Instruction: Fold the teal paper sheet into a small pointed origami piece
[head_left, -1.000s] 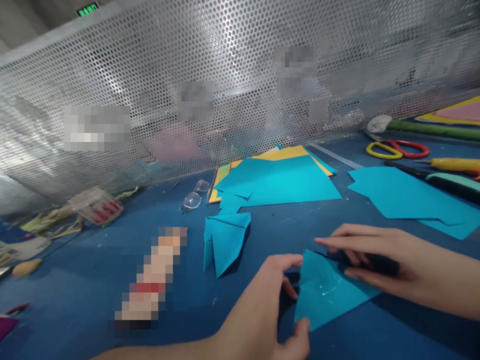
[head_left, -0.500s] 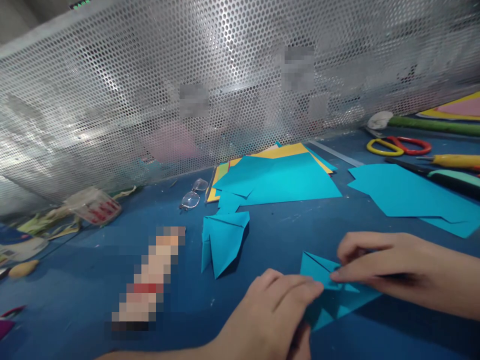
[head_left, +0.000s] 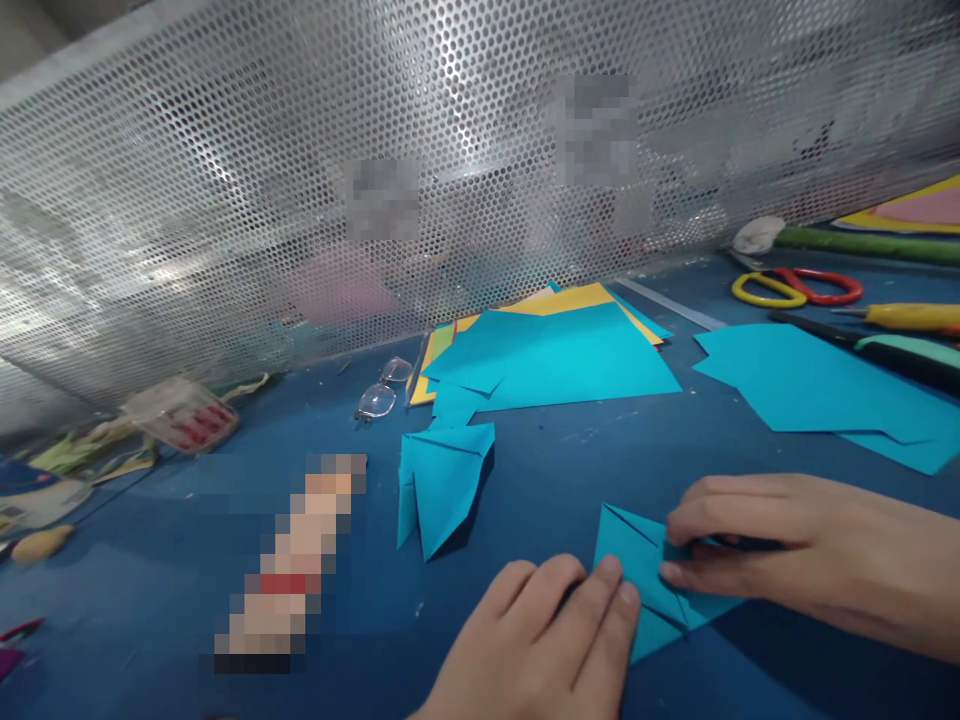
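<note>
L hand (head_left: 555, 630): fingers flat, pressing folded teal paper (head_left: 645, 580).
R hand (head_left: 757, 550): pinching its flap.
Plastic cup (head_left: 184, 412): tipped over, contents unclear.

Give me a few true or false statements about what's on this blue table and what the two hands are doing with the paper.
1. Both hands press on a folded teal paper piece. True: the left hand and right hand both touch it.
2. The scissors have blue handles. False: one handle is yellow, one red.
3. A pair of glasses lies left of the paper stack. True.
4. The other folded teal shape lies under the right hand. False: it lies apart, untouched.
</note>
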